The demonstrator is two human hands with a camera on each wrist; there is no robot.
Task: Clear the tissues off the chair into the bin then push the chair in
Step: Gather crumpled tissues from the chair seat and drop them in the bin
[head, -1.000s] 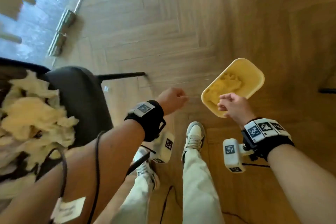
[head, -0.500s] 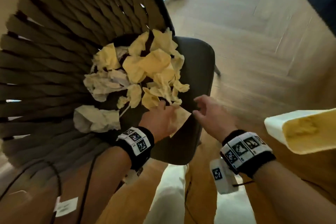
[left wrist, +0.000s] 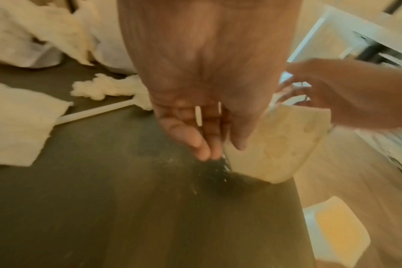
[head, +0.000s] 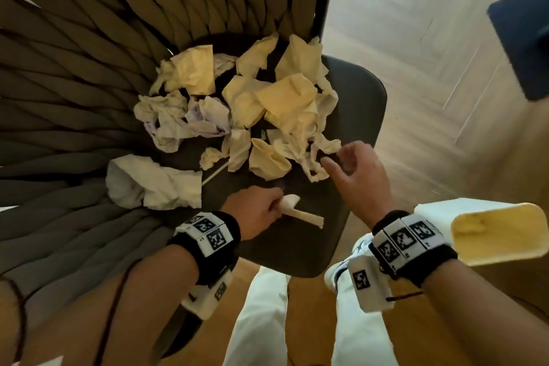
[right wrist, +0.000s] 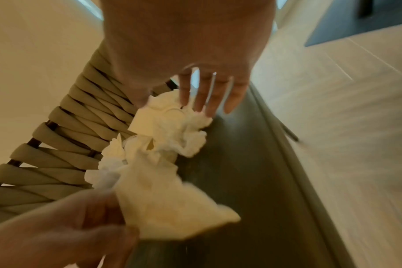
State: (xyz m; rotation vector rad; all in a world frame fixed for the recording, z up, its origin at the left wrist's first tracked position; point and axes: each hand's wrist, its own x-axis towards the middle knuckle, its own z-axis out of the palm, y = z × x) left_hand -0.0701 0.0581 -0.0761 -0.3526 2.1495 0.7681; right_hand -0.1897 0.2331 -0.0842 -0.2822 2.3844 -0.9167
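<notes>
Both hands have reached the chair seat point(head: 353, 116): your left hand point(head: 255, 211) pinches one tissue point(head: 289, 202), your open right hand point(head: 356, 175) nears the pile point(head: 285, 101)—gather several before turning to the bin point(head: 499, 235).

No legible text, brand, number or label appears in any view. The wrist bands point(head: 208, 230) carry black-and-white square marker patterns (machine codes, not readable characters). A white tag point(head: 38, 361) at the lower left edge is too cropped to read.
</notes>
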